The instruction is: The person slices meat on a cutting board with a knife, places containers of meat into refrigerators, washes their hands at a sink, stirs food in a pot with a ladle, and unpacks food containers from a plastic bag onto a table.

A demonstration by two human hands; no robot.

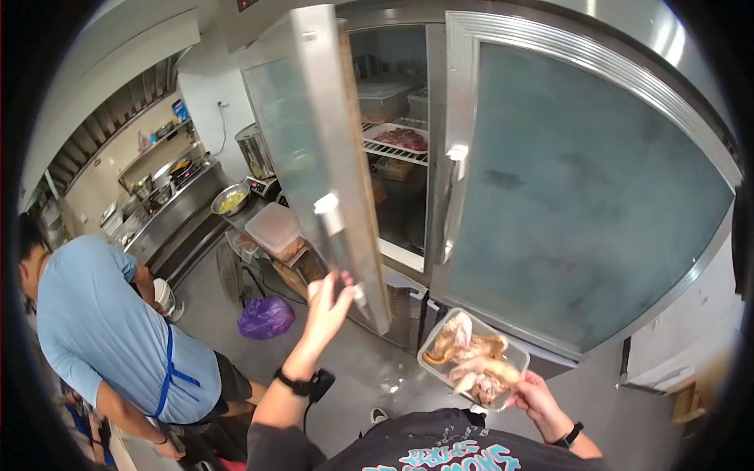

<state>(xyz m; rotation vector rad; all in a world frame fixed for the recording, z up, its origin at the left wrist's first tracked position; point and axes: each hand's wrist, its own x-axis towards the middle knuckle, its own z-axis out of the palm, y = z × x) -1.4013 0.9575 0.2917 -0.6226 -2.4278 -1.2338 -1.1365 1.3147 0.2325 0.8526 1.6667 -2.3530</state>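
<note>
A refrigerator door [314, 118] with a metal frame and glass pane stands partly open at the centre. My left hand [331, 302] is at the lower part of its long handle, fingers bent towards it; whether they grip it is unclear. My right hand [536, 400] holds the lower right corner of a clear plastic container [430, 357] with pieces of meat [479, 357] in it. Through the gap of the door, a white tray of red meat [400, 138] sits on a wire shelf, with a lidded plastic box [385, 98] above it.
A co-worker in a blue shirt [118, 314] bends over at the left. A purple bag [265, 316] lies on the floor. Beyond the door stand a lidded container [273, 228] and a metal bowl [230, 200]. A closed glass door [581, 196] fills the right.
</note>
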